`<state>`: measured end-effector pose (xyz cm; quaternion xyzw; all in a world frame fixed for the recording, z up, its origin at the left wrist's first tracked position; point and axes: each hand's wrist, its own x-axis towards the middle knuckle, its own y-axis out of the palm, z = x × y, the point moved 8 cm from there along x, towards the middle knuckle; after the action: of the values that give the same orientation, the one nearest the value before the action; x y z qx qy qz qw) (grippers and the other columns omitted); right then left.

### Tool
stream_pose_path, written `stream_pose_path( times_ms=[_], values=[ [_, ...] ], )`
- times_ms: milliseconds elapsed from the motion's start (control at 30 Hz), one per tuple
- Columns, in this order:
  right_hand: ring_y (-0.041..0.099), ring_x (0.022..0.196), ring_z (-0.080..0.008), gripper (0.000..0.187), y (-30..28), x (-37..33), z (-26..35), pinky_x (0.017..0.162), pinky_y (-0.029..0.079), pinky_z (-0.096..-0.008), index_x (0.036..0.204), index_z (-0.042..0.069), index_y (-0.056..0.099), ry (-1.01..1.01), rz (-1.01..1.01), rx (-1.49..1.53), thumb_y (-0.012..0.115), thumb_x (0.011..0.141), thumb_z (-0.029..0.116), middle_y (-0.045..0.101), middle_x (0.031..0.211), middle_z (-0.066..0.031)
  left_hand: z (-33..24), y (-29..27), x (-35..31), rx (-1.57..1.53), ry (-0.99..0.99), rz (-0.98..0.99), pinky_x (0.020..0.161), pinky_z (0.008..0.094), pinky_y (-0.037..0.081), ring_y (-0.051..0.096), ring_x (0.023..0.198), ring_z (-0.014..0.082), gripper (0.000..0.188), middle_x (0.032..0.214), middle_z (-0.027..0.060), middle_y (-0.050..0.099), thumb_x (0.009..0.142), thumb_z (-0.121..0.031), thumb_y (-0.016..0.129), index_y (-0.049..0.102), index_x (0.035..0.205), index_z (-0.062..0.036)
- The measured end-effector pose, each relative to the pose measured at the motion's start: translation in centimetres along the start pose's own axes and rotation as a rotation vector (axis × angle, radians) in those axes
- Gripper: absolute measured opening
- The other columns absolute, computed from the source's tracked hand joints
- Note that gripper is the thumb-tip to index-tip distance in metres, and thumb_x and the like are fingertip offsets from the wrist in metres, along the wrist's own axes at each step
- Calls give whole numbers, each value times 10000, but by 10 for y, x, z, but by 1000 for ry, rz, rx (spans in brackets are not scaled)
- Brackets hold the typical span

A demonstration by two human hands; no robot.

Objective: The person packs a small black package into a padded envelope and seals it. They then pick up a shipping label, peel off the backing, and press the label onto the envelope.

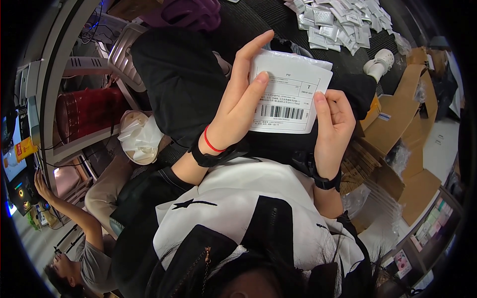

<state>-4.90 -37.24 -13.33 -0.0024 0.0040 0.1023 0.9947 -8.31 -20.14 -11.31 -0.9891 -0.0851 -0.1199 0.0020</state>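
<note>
Above my lap I hold a flat white parcel (285, 89) with a printed shipping label and a barcode facing up. My left hand (233, 99) grips its left edge, thumb on the label and a finger stretched along the upper left corner. At the right edge my right hand (334, 121) pinches the parcel, thumb on the front and the other fingers curled. Its underside is hidden. A red string and a black band circle my left wrist; another black band is on the right one.
Many white packets (343, 22) lie heaped on the dark floor ahead. Open cardboard boxes (397, 124) with clear plastic stand at right. A lined bin (140, 136) is at left, near a red container (89, 114). Another person (92, 248) sits at lower left, arm reaching towards a desk.
</note>
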Motion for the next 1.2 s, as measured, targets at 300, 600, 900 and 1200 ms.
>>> stream_pose_path(
  times_ms=[300, 600, 900, 1200],
  values=[
    [565, 734, -22, 101, 1, 2, -2, 652, 421, -156, 912, -28, 577, 9, -4, 16, 604, 926, 68, 669, 827, -43, 0, -1, 2, 116, 72, -3, 1069, 310, 281, 387, 1281, 209, 471, 1449, 127, 347, 987, -128, 364, 281, 1432, 4],
    [556, 723, -14, 105, 0, 4, -5, 634, 414, -150, 913, -33, 579, 17, -17, 6, 599, 928, 68, 664, 813, -36, 4, 1, 2, 78, -42, 92, 920, 246, 418, 566, 1060, 138, 382, 1186, 115, 621, 918, -5, 331, 606, 1184, 12],
    [563, 680, -9, 99, 1, 5, -4, 569, 409, -157, 877, -32, 572, 14, -27, -38, 609, 918, 50, 658, 764, -24, 16, -2, -2, 99, -133, 67, 855, 229, 453, 587, 998, 106, 349, 1203, 92, 626, 897, 33, 513, 589, 1236, 3],
    [563, 502, -36, 139, -7, 6, 6, 445, 394, -197, 795, 0, 550, -41, -60, -453, 636, 891, 50, 605, 587, -40, 5, 5, 2, 254, -46, 111, 849, 213, 434, 570, 1007, 93, 355, 1208, 83, 620, 910, 27, 501, 592, 1249, -25]
  ],
)
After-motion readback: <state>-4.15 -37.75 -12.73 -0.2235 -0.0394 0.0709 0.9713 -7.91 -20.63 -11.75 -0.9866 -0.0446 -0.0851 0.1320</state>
